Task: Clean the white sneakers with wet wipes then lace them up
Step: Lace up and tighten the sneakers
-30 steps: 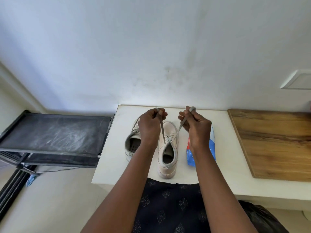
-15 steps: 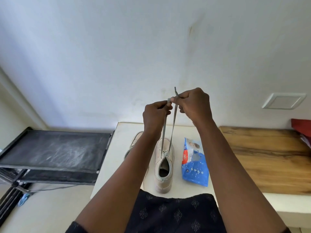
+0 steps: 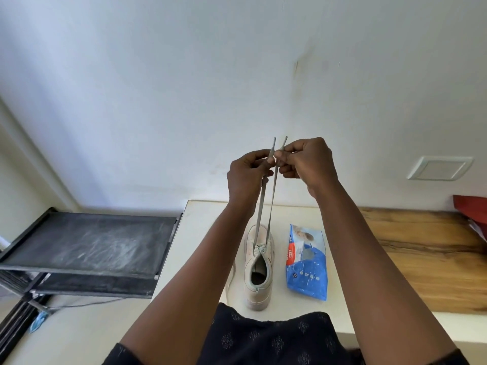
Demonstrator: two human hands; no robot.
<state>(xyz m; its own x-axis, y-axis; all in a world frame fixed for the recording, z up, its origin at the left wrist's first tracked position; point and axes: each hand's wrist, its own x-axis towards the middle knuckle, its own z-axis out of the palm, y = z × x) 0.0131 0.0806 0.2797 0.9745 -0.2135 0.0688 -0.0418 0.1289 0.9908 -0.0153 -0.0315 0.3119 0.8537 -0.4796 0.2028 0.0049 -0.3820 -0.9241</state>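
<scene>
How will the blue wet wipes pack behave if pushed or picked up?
Probably floppy: the wet wipes pack has creased, sagging film, so it would likely bend in a pinch rather than hold shape. It lies flat on the white counter, so it should slide, not roll or tip. The glossy film may be a bit slippery.

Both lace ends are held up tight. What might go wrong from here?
1. Neither the left hand nor the right hand steadies the sneaker. The taut lace could lift or tip it, and its heel sits near the front edge of the counter.
2. Both hands pinch the lace close to its tips, so an end may slip free.
3. A tipping sneaker could knock the wipes pack beside it.
</scene>
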